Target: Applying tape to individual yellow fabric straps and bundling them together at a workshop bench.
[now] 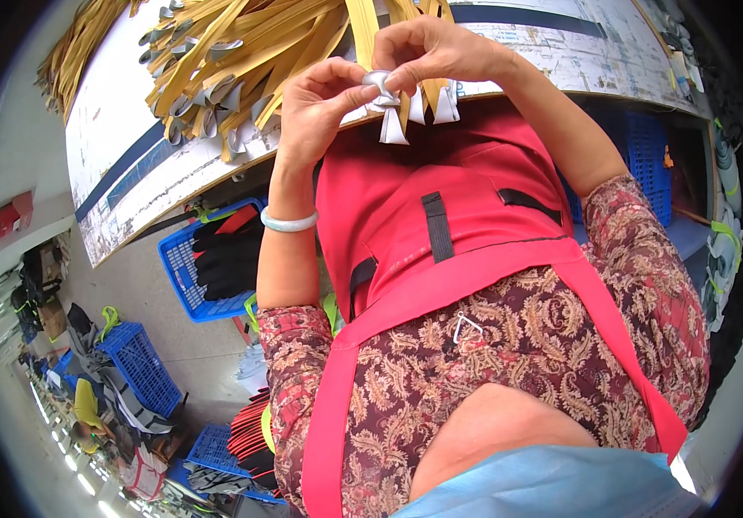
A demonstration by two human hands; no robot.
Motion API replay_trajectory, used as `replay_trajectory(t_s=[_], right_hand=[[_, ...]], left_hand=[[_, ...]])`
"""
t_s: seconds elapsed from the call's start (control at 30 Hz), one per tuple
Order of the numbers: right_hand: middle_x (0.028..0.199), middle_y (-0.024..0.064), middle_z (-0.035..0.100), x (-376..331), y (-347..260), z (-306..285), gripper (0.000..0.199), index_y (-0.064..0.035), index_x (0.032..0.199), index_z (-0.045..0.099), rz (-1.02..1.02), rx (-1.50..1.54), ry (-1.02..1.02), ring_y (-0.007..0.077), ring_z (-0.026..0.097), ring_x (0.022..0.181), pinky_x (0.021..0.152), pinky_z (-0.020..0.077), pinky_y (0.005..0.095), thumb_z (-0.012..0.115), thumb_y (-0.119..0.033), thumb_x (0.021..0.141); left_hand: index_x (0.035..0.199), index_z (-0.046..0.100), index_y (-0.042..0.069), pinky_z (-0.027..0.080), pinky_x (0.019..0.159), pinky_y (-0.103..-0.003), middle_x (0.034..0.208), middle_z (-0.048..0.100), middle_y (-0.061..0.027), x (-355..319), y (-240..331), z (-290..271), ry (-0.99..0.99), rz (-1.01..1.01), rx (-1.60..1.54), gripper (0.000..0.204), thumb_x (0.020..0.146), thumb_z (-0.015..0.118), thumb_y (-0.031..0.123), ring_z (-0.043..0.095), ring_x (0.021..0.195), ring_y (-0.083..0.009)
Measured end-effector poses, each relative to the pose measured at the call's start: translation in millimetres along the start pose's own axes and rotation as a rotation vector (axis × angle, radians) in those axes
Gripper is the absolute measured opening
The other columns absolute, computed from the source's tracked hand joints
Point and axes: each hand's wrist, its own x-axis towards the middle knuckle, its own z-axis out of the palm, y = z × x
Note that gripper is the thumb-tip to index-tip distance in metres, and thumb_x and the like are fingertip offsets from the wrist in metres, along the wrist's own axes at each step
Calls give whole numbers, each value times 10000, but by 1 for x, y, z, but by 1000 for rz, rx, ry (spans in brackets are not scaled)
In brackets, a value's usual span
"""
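At the table's near edge my left hand (318, 105) and my right hand (442, 53) meet, thumbs and fingertips pinched together. Between them they hold a pale grey fabric tab (377, 84), folded over at the end of a yellow strip (363, 34). More whitish tabs (445, 105) hang over the edge just below my fingers. To the left of my hands lies a large pile of yellow strips (276, 52), many with looped grey ends. The finest folds of the held tab are covered by my fingertips.
The white, scuffed table (138, 112) carries dark blue bands. Beneath it at left stands a blue basket (186, 259) with black pieces; another blue crate (648, 160) is under the right side. Blue crates (140, 367) stand on the floor behind, and a person in yellow (86, 406) is farther off.
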Motion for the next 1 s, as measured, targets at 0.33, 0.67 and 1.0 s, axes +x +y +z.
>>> replay_trajectory(t_s=[0.33, 0.67, 1.0], right_hand=[[721, 137, 577, 20, 28, 46, 167, -20, 796, 518, -357, -792, 643, 317, 594, 657, 580, 479, 380, 638, -128, 839], [762, 2, 589, 23, 41, 28, 198, -47, 950, 550, -58, -204, 332, 68, 581, 698, 651, 496, 243, 656, -214, 931], [741, 87, 571, 32, 54, 41, 198, 4, 915, 558, -394, -768, 663, 137, 567, 655, 630, 486, 296, 692, -126, 850]], left_hand=[[815, 561, 19, 437, 502, -314, 757, 532, -102, 8, -31, 29, 548, 564, 920, 100, 825, 650, -26, 538, 565, -203], [862, 578, 8, 460, 562, -252, 736, 600, -52, 7, -61, 6, 629, 394, 577, 71, 871, 644, -14, 564, 622, -110], [901, 588, 3, 448, 553, -211, 769, 615, -28, 2, -64, 18, 592, 438, 593, 67, 884, 650, -15, 558, 625, -71]])
